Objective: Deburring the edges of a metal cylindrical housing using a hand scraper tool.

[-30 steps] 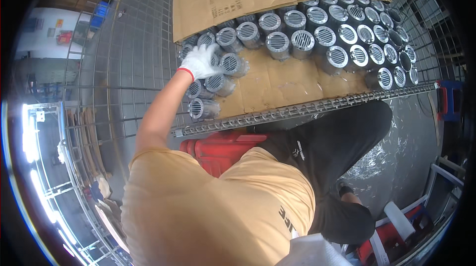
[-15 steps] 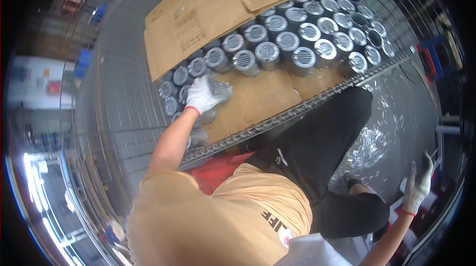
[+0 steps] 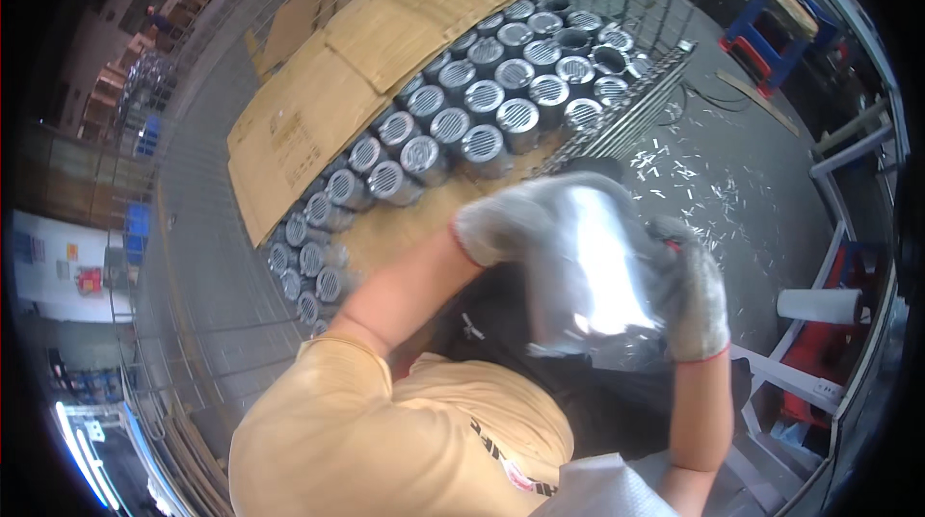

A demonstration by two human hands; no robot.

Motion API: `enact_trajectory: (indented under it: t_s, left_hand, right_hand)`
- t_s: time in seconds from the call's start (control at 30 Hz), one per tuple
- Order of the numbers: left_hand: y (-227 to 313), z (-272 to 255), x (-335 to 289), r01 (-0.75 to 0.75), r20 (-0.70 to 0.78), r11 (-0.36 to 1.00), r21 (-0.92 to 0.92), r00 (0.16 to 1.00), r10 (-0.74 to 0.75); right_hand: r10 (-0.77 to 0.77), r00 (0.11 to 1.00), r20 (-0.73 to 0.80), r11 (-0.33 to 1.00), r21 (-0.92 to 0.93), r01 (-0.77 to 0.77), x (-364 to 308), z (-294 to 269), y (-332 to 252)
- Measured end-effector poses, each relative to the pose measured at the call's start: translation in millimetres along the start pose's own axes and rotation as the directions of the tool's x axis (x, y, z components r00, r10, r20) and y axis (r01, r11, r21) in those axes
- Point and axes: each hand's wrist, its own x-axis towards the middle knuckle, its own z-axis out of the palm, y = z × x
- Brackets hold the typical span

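A shiny silver metal cylinder (image 3: 595,271), tilted and blurred by motion, is held up in front of my body. My left hand (image 3: 511,218), in a whitish glove with a red cuff, grips its upper left side with the fingers wrapped over it. On the cylinder's right, my right hand (image 3: 696,300), gloved the same way, is closed with its fingers curled near the wall. A small red bit shows at those fingers; what they hold is hidden. Metal cylinders with slotted round tops (image 3: 484,143) stand in rows on brown cardboard (image 3: 409,223) to the left.
Large cardboard sheets (image 3: 318,98) lie over the far rows inside a wire mesh cage (image 3: 178,257). The cage's near mesh edge (image 3: 626,107) is folded down. Metal shavings (image 3: 708,180) litter the grey floor. At right are a white roll (image 3: 819,306) and a metal frame (image 3: 790,372).
My left hand has lifted a cylinder from the cage and brought it right, before my body. My right hand has come in from the far right to the cylinder. The view has turned right.
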Motion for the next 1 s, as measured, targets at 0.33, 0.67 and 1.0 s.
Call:
enact_trajectory:
  t_s: [0.33,0.67,1.0]
  left_hand:
    - [-53.6,79.6,178.7,0.4,-0.424,0.289,0.869,0.906,0.02]
    - [-110.5,-0.8,151.2,-0.14,0.116,0.201,0.97,0.985,0.124]
    - [-92.4,14.4,158.2,0.055,-0.292,0.955,-0.29,0.945,-0.143]
  right_hand:
    - [-0.158,0.963,-0.22,0.711,0.651,0.265,-36.8,-106.8,54.3]
    - [-0.835,0.284,-0.472,0.547,-0.654,0.523,-31.9,-90.0,-3.3]
    - [-0.809,0.356,-0.467,0.568,-0.468,0.677,-36.2,-91.5,7.3]
